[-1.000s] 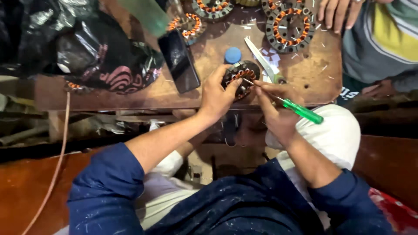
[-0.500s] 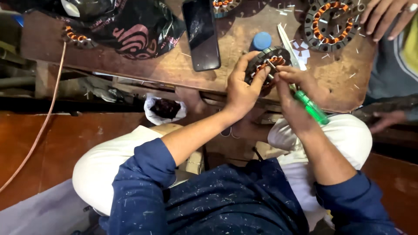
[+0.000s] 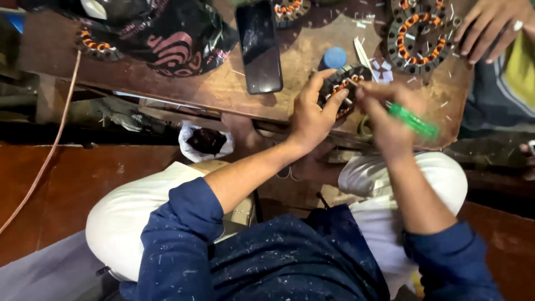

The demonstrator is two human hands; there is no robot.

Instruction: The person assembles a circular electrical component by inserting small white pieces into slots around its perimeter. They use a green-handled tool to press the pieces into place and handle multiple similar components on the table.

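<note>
Near the middle top of the frame: a round motor stator (image 3: pixel 341 89) with orange copper coils, gripped at its edge by the left hand (image 3: pixel 310 114), fingers curled tight around it. Right hand (image 3: pixel 387 120) clamped on a green screwdriver (image 3: pixel 412 120), its tip poking into the coils. Coils already wound; tucking looks unfinished. Blurry, so hard to tell more.

Worn wooden board (image 3: pixel 223 83) littered with white scraps. Also there: a black phone (image 3: pixel 259 47), a blue cap (image 3: pixel 334 57), a bigger stator (image 3: pixel 419 36), a black plastic bag (image 3: pixel 167 39). Someone else's hand (image 3: pixel 490 28) in the upper right corner. Reddish floor (image 3: pixel 61 195) below.
</note>
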